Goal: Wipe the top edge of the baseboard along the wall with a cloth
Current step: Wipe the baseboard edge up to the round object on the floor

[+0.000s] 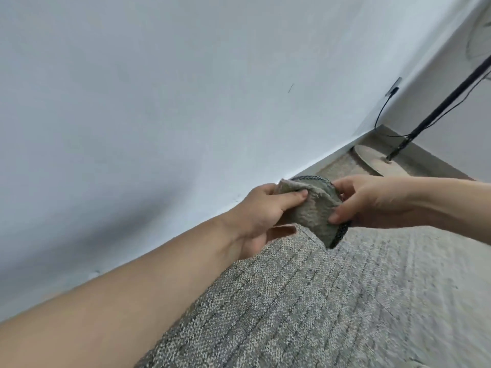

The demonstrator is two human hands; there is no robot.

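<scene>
Both hands (316,208) pinch grey cloth (316,211) above carpet (305,301).

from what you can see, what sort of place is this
Probably an office or similar room, seen near floor level: grey carpet tiles, a plain white wall with a plugged-in socket, and a standing fan in the corner.

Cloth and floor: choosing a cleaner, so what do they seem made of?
Cloth: looks like fuzzy grey terry or microfibre, matte, with a dark mesh backing at its edge. Floor: probably low looped-pile carpet, flecked grey, ribbed in rows.
</scene>
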